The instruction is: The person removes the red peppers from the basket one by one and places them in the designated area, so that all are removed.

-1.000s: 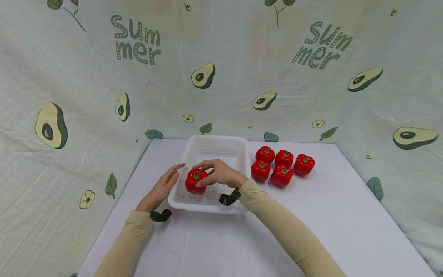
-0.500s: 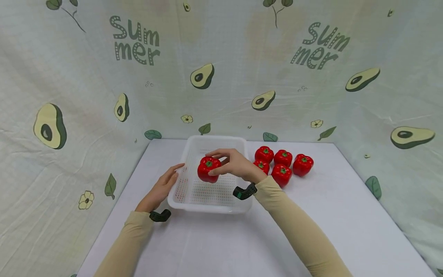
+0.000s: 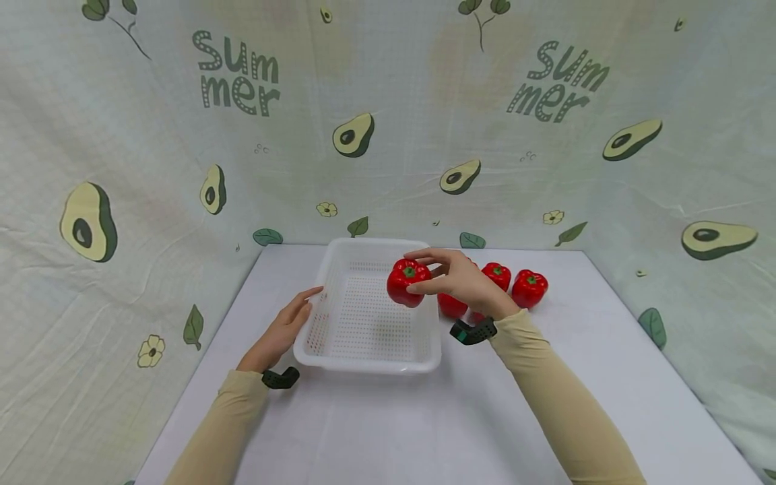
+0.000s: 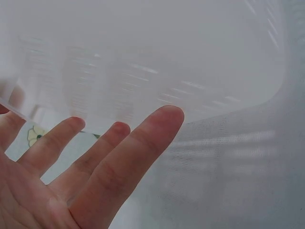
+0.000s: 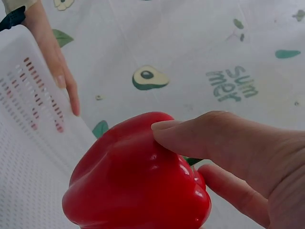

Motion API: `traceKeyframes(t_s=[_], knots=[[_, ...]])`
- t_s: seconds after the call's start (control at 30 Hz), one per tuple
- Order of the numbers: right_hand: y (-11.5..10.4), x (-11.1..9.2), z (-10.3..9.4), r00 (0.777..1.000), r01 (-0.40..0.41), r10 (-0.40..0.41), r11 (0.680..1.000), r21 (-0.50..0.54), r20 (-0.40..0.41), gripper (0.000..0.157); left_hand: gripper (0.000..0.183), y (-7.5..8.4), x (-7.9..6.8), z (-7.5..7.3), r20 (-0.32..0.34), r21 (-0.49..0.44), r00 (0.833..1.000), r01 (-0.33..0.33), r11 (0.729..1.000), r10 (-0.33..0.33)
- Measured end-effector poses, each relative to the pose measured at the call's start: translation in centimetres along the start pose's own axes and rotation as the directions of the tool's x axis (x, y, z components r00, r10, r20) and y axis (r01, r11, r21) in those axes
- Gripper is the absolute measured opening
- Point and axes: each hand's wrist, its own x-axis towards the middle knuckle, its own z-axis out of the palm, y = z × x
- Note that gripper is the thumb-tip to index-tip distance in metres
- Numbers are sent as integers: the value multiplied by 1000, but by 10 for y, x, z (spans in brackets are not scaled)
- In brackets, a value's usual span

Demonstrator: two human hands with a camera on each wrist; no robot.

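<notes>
A red bell pepper [image 3: 407, 283] with a green stem is pinched between the thumb and fingers of my right hand [image 3: 463, 279], over the right side of a white perforated basket [image 3: 366, 367]. In the right wrist view the bell pepper [image 5: 138, 176] fills the lower middle, my thumb [image 5: 205, 136] pressing its side. My left hand [image 3: 287, 330] rests against the basket's left side with its fingers extended. Up close in the left wrist view, the fingertips of my left hand [image 4: 90, 167] touch the basket wall [image 4: 143, 71].
Several more red bell peppers [image 3: 529, 289] stand on the white table [image 3: 388, 431] right of the basket, some partly hidden behind my right hand. A cloth printed with avocados [image 3: 388, 135] hangs behind and along both sides.
My right hand has lifted the bell pepper from inside the basket's left part and carried it right and up. The left hand stays in place at the basket.
</notes>
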Motion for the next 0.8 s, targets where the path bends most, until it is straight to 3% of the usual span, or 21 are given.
traceKeyframes(t_s=[0.33,0.8], knots=[[3,-35,-47,992,-72,71,997,-11,-103,71,52,-1,-1,-1,9,-13,1000,-1,1000,2],[38,-83,-91,943,-135,118,990,-33,-310,74,53,-3,1,-3,27,-29,1000,-12,1000,12]])
